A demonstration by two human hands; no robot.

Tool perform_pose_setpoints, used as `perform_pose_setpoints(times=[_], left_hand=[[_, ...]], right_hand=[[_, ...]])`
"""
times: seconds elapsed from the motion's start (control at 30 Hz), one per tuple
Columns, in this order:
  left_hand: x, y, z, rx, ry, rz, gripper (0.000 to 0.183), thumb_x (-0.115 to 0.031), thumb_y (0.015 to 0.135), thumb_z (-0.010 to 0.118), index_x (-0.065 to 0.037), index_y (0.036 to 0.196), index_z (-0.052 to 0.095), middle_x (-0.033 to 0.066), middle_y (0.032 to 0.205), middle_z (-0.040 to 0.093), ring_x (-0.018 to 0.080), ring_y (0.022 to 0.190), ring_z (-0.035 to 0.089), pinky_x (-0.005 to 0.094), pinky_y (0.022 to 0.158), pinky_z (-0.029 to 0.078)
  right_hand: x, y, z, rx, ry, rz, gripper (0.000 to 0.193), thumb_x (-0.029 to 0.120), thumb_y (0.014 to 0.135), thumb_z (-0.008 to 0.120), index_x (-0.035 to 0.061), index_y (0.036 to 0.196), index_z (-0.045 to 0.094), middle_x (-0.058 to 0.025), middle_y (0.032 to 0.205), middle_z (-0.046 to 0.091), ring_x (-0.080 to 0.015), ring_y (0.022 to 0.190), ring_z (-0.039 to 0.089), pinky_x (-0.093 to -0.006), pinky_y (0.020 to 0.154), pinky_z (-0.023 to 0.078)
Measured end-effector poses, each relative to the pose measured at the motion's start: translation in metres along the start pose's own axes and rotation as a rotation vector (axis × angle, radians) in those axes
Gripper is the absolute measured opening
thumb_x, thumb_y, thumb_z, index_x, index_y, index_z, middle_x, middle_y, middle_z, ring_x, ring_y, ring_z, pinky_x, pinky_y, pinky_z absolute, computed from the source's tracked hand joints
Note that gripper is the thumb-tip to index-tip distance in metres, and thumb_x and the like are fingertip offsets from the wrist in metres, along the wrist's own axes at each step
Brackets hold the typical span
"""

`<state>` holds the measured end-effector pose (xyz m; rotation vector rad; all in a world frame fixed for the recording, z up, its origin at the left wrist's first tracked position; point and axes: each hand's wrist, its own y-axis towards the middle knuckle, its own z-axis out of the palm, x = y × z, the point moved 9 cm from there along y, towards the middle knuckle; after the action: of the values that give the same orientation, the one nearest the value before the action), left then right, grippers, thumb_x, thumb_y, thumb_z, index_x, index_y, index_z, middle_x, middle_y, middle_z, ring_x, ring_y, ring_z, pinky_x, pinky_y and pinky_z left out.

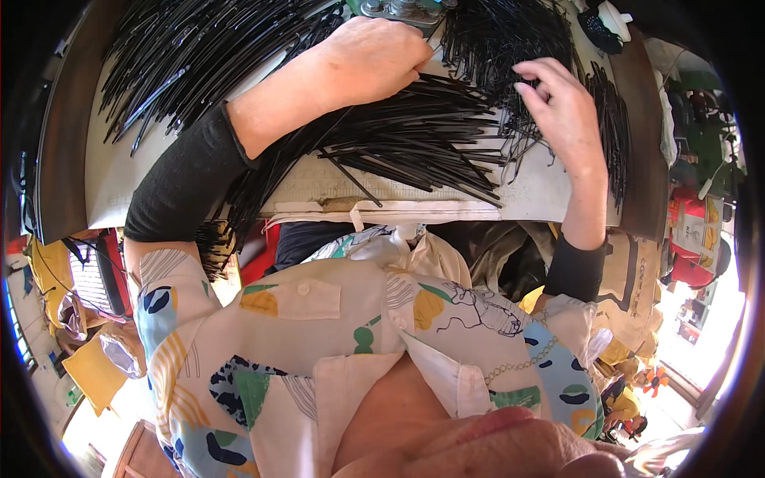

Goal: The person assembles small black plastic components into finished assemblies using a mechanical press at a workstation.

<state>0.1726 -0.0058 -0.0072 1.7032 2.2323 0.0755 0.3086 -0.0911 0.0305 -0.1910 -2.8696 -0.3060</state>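
**Head view: hands among black sticks**

Thin black sticks lay fanned in heaps over the white tabletop. The left hand pressed down on a bundle at the far middle, fingers curled closed upon it. The right hand hovered just right, fingers loosely bent, touching the far pile.

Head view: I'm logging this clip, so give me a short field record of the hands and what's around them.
left hand: closed, pressing down on a bundle of thin black sticks
right hand: fingers bent, picking at a loose black pile
surface: white board on a brown table
far edge: white bottle
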Motion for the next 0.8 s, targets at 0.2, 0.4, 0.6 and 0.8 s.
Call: perform_pose_setpoints(times=[0.2, 0.4, 0.6, 0.8], left_hand=[[0.012, -0.003, -0.008, -0.032, -0.130, -0.074, 0.012, -0.015, 0.076, 0.062, -0.004, 0.082, 0.063, 0.0104, 0.075, 0.064, 0.0280, 0.071, 0.062, 0.0353, 0.066, 0.049], [0.018, 0.000, -0.010, 0.045, -0.374, -0.136, 0.016, -0.016, 0.077, 0.063, -0.002, 0.084, 0.065, 0.0094, 0.074, 0.065, 0.0200, 0.065, 0.062, 0.0292, 0.064, 0.049], [0.027, 0.004, -0.003, -0.046, -0.450, -0.061, 0.021, -0.017, 0.078, 0.063, -0.002, 0.092, 0.066, 0.0089, 0.074, 0.065, 0.0164, 0.060, 0.060, 0.0279, 0.061, 0.049], [0.030, -0.003, -0.011, 0.122, -0.544, -0.324, 0.026, -0.023, 0.082, 0.061, -0.001, 0.096, 0.067, 0.0041, 0.063, 0.059, 0.0096, 0.045, 0.049, 0.0237, 0.046, 0.042]], right_hand=[[0.021, 0.007, 0.026, 0.041, -0.270, -0.153, 0.010, 0.011, 0.081, 0.057, 0.0056, 0.089, 0.059, -0.0058, 0.093, 0.058, -0.0299, 0.079, 0.060, -0.0400, 0.067, 0.048], [0.017, 0.007, 0.024, 0.005, -0.214, -0.170, 0.010, 0.014, 0.083, 0.057, 0.0075, 0.089, 0.060, -0.0036, 0.091, 0.059, -0.0285, 0.077, 0.060, -0.0369, 0.066, 0.049], [0.015, 0.007, 0.018, -0.101, -0.190, -0.239, 0.014, 0.015, 0.083, 0.056, 0.0097, 0.096, 0.062, -0.0034, 0.090, 0.061, -0.0282, 0.077, 0.061, -0.0358, 0.066, 0.050], [0.017, 0.004, 0.016, -0.038, -0.131, -0.184, 0.018, 0.013, 0.083, 0.057, 0.0085, 0.100, 0.062, -0.0065, 0.088, 0.062, -0.0276, 0.074, 0.061, -0.0343, 0.067, 0.049]])
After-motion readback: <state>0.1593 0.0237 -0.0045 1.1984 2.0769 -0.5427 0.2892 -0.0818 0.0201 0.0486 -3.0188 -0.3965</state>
